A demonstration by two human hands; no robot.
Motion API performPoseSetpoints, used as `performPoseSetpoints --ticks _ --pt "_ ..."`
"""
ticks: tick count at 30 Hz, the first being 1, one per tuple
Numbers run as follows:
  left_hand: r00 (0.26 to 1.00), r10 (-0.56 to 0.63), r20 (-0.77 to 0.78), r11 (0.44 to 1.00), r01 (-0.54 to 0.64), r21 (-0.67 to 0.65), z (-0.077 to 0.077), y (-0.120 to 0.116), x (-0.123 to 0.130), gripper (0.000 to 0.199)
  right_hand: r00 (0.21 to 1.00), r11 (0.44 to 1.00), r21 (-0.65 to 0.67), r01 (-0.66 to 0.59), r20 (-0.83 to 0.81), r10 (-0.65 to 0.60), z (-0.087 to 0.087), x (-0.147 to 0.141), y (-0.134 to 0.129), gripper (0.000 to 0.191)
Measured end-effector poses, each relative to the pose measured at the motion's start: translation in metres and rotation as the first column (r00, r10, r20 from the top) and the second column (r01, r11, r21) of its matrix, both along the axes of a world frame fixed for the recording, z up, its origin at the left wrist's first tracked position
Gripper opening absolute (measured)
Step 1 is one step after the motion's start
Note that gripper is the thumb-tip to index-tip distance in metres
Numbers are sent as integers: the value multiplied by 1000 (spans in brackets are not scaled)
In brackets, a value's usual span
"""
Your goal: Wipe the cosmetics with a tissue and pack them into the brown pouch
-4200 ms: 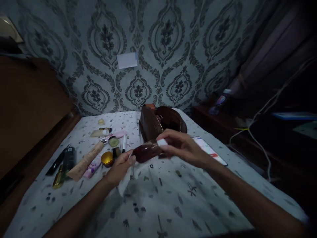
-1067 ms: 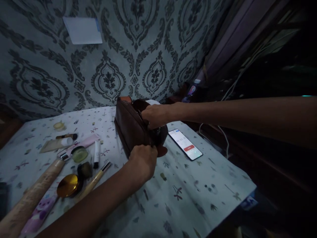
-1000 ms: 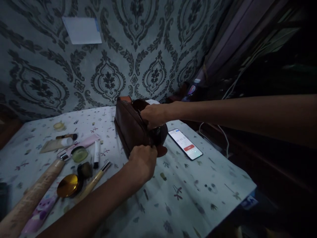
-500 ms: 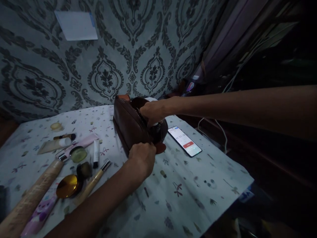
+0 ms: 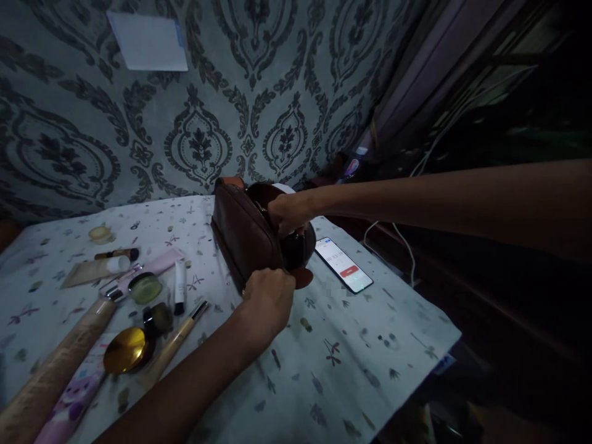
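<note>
A brown toiletry bag (image 5: 243,231) stands unzipped on the cloth-covered table, its mouth turned toward the right. My left hand (image 5: 269,299) is closed on the near end of the bag, by an orange-brown tab (image 5: 303,278). Inside the mouth, the fingers of my right hand (image 5: 291,214) are curled down; the bag hides their tips, and I cannot make out what they hold. To the left lie cosmetics: a gold-lidded jar (image 5: 124,349), a green-lidded jar (image 5: 144,287), a small white tube (image 5: 180,287) and a wooden-handled brush (image 5: 174,342).
A phone (image 5: 343,264) with a lit timer lies right of the bag. More tubes, including a beige tube (image 5: 90,273), lie at the left. A patterned wall (image 5: 250,92) rises behind the table. White cables (image 5: 407,240) hang past the right edge, near a bottle (image 5: 355,165).
My right hand has shifted slightly to the right within the bag's mouth. My left hand keeps its hold on the near end. The view has moved a little.
</note>
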State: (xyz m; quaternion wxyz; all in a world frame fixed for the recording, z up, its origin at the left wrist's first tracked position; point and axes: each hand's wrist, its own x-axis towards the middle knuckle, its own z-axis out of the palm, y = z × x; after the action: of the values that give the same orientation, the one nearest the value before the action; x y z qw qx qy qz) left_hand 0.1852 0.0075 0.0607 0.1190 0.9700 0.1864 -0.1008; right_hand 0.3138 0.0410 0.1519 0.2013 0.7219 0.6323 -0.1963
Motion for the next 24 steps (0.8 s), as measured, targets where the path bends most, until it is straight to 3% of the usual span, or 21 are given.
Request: performPoseSetpoints --ticks 8,12,15,17,20,24 --pt "997 -19 70 999 16 46 -6 2 -5 17 989 988 34 149 15 -150 -4 17 -11 17" --pt "996 -29 86 998 24 58 -7 3 -7 21 992 993 4 122 36 -122 -4 21 -12 17" --pt "998 -43 48 999 42 29 -4 4 -7 21 997 999 17 43 59 -44 -3 20 -14 13" --pt "998 -53 41 999 53 9 -3 5 -7 19 989 996 35 -85 128 80 -3 19 -14 7" --pt "997 -63 54 998 62 10 -6 6 -7 18 943 966 -23 -258 209 257 -3 16 -12 16" --pt "995 -60 82 998 59 17 -13 7 -7 18 924 943 -43 -330 189 332 -8 13 -11 26"
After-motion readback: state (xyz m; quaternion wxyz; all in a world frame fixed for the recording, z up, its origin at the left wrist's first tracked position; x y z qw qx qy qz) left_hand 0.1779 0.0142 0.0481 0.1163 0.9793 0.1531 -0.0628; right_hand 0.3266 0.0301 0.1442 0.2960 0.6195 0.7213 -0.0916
